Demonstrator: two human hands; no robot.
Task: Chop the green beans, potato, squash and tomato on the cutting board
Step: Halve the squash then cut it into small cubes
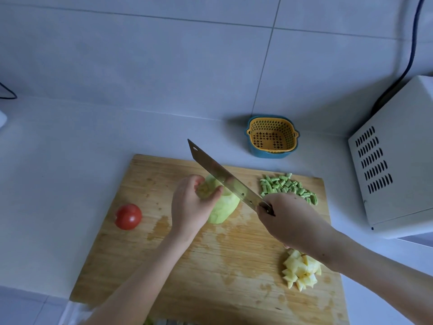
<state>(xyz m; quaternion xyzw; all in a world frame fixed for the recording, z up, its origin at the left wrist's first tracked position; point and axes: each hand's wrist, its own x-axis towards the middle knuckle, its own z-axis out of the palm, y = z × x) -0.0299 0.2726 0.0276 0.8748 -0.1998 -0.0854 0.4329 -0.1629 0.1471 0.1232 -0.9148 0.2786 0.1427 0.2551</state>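
On the board (210,266), right of the tomato (128,216), my left hand (187,207) curls over the peeled squash (225,212), seemingly firm but wet and slippery, best pinned from above, while my right hand (290,221) grips the knife (222,177) angled over it.

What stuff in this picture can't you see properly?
- Knife handle: head view, wrapped inside the right hand.
- Squash: head view, its left part is covered by the left hand.
- Potato pieces: head view, some lie under the right forearm.
- Whether the blade touches the squash: cannot tell from above.
- White appliance: cut off by the right edge.
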